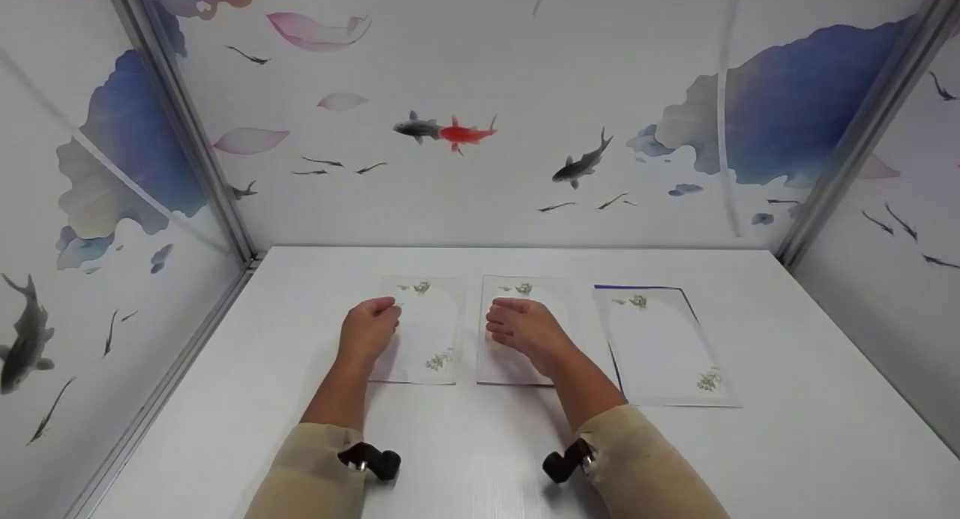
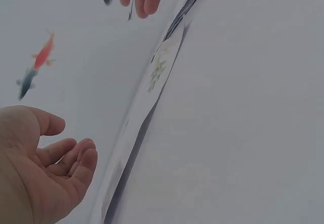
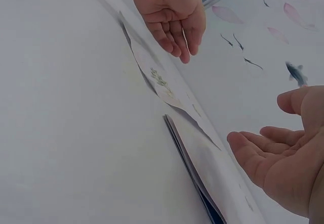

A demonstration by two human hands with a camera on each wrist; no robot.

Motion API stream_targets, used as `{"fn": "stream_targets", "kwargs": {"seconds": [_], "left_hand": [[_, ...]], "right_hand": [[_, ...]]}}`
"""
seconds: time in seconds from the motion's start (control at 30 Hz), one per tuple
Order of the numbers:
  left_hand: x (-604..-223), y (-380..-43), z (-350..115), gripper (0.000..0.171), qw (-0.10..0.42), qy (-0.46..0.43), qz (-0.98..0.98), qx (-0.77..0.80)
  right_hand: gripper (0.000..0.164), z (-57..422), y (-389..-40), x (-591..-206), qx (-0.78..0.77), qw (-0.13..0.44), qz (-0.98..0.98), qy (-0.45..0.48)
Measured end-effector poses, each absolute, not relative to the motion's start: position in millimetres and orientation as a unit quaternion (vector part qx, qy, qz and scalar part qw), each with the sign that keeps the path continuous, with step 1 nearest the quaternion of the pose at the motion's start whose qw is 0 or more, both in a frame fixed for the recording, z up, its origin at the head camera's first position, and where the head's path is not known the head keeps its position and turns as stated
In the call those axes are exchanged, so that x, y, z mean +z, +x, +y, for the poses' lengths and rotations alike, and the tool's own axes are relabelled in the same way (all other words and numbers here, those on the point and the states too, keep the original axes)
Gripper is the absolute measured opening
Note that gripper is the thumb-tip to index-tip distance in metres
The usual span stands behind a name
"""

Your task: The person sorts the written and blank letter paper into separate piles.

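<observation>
Three upright-lying rectangles of white printed paper with small green plant motifs lie in a row. My left hand (image 1: 367,328) hovers over the left edge of the left sheet (image 1: 427,328), fingers loosely bent and nothing in them. Over the middle paper (image 1: 493,363) is my right hand (image 1: 525,328), its fingers relaxed and holding nothing. Both palms face inward, and the left wrist view shows the left hand (image 2: 55,168) raised above the paper. The right paper (image 1: 664,350) has dark blue showing along its top and side edges; neither hand is near it.
The papers lie on a white table (image 1: 810,369). A white back wall (image 1: 480,204) printed with fish and petals rises behind it, with side panels joined by metal posts (image 1: 187,129). Black clamps (image 1: 375,459) sit on both sleeves.
</observation>
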State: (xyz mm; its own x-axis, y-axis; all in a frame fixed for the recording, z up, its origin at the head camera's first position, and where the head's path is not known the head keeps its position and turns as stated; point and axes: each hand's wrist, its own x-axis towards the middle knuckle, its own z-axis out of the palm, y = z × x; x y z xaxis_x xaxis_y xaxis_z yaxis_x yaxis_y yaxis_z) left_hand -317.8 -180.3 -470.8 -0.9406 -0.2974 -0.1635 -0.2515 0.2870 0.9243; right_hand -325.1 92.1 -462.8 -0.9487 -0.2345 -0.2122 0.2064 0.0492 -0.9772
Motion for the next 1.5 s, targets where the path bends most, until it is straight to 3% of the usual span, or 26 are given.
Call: {"fn": "stream_targets", "kwargs": {"seconds": [0.53,0.77,1.13,1.5], "left_hand": [[-462,-320,-97,0.043,0.031,0.097,-0.798,-0.593],[-459,-322,-72,0.046,0.006,0.071,-0.792,-0.606],[-474,-322,-70,0.074,-0.086,0.046,-0.816,-0.570],[-481,-313,-65,0.081,-0.112,-0.028,-0.883,-0.454]], "right_hand": [[0.058,184,-329,-461,-0.656,0.113,0.746,0.029],[0.063,230,-327,-460,-0.642,0.103,0.759,0.028],[0.066,227,-329,-471,-0.586,0.139,0.798,0.024],[0.080,220,-322,-473,-0.458,0.151,0.876,-0.024]]}}
